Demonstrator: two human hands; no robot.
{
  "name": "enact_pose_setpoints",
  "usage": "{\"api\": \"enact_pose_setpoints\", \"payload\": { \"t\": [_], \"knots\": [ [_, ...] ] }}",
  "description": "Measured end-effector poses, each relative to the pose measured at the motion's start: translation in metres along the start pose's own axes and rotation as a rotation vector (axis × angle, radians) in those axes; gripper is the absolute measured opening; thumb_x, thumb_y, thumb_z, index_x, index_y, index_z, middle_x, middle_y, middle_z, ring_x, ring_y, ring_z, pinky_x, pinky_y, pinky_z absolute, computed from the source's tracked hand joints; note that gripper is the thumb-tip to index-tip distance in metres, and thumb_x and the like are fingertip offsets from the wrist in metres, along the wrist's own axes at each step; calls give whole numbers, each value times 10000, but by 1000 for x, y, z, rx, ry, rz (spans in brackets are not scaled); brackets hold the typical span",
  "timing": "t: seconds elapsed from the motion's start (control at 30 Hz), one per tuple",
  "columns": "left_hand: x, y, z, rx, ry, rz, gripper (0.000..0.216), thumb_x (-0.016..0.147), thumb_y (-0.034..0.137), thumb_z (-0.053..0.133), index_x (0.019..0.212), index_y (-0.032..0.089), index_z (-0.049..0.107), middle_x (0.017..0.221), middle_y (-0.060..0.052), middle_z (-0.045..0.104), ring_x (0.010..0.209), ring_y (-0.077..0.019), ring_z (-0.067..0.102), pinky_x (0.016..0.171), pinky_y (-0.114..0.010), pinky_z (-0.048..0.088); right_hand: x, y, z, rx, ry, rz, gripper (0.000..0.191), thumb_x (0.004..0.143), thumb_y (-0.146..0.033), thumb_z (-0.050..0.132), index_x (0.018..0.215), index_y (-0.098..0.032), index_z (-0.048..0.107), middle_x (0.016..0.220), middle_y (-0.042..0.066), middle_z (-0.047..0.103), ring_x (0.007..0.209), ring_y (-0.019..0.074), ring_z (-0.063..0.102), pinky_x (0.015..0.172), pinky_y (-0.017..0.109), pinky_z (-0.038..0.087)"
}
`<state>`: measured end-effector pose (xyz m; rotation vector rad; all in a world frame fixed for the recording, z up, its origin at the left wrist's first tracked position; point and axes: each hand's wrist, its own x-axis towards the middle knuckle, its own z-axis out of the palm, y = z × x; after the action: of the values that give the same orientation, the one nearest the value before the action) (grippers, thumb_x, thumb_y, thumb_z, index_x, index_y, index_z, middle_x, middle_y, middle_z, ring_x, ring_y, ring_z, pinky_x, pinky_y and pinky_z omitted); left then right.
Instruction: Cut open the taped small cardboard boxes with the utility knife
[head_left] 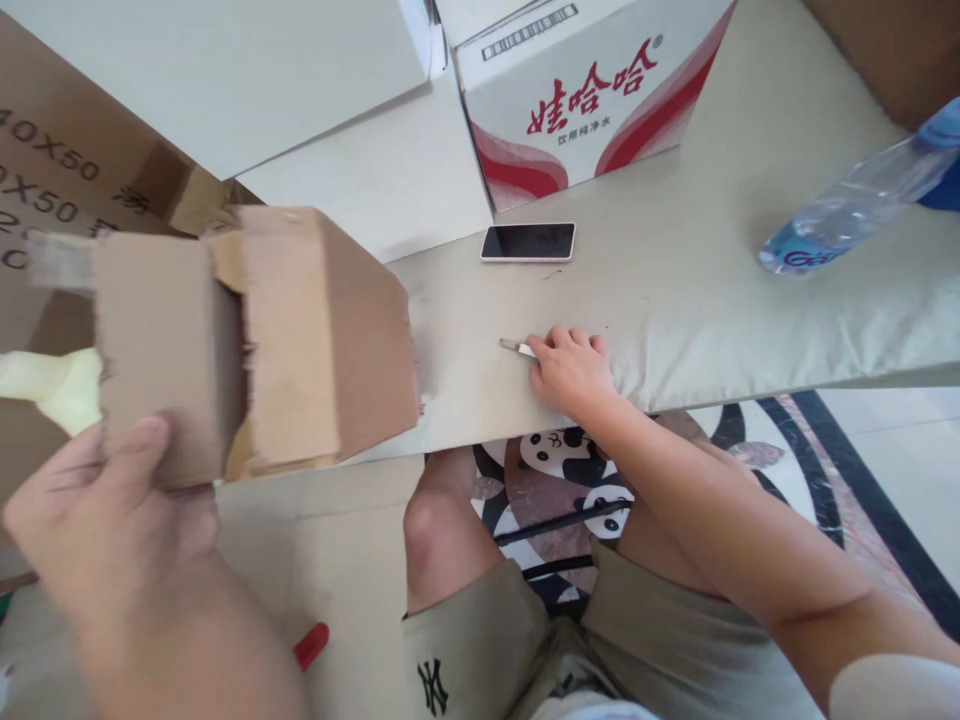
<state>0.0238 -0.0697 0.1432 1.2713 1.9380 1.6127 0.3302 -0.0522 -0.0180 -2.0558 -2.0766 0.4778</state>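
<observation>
My left hand (142, 500) grips the flap of an open brown cardboard box (367, 340), thumb on the near face. The box is held tilted at the left, over the edge of the light-covered bench (465, 300); its inside is mostly hidden. On the bench, my right hand (571, 368) has its fingers closed over a small knife with a white handle (517, 347). The knife's grey tip points left, and the rest of it is under the fingers. Beyond this hand lies a phone (528, 242), dark screen up.
A white and red carton (600, 110) stands behind the phone, beside large white boxes (375, 170). A plastic water bottle (847, 210) lies at the right. Printed brown cartons (45, 170) stand at the left. A red object (311, 646) is on the floor.
</observation>
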Motion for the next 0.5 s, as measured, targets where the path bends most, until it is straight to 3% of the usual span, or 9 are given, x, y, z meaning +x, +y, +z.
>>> {"api": "enact_pose_setpoints", "payload": {
  "t": [0.13,0.2,0.23,0.3,0.37,0.43,0.5],
  "knots": [
    [1,-10,4,-225,-43,-305,79,626,311,720,666,273,664,896,76,785,1205,-200,630,703,-236,559,0,-3,1,320,33,-176,481,943,-312,487,1379,-179,638,1356,183,618,1293,359,537,1083,536,396],
    [-3,-32,13,-286,27,-443,117,593,299,721,633,248,624,761,44,758,1067,-196,680,558,-179,500,0,-3,1,569,7,-324,508,940,-325,463,1391,-157,626,1401,170,610,1304,310,567,1109,482,425],
    [-6,-46,18,-278,-1,-495,130,581,283,726,645,240,622,724,29,743,951,-200,698,530,-193,495,-1,-3,1,668,9,-389,515,926,-319,456,1378,-145,629,1411,169,606,1309,295,574,1121,466,430],
    [-17,-73,26,-212,-134,-548,211,517,201,745,701,224,644,673,20,705,693,-154,657,482,-189,473,-2,-3,2,781,42,-480,519,870,-291,469,1334,-133,640,1420,174,599,1337,295,561,1148,467,419],
    [-31,-95,31,-191,-175,-563,319,477,154,789,763,209,659,681,20,688,586,-116,613,457,-175,446,-4,-3,1,822,59,-536,539,817,-262,479,1320,-132,623,1427,182,591,1345,302,550,1151,481,416],
    [-42,-106,36,-169,-200,-491,464,488,158,820,925,240,687,889,17,733,673,-112,660,517,-174,501,-5,-4,0,839,39,-571,564,822,-281,483,1361,-135,569,1419,186,601,1325,306,558,1135,493,429],
    [-50,-108,41,-128,-230,-438,473,559,253,836,1012,261,701,1054,-7,740,832,-142,705,591,-186,547,-6,-7,-2,860,-3,-582,561,861,-348,493,1381,-142,530,1376,182,634,1269,311,589,1094,490,462]
  ]
}}
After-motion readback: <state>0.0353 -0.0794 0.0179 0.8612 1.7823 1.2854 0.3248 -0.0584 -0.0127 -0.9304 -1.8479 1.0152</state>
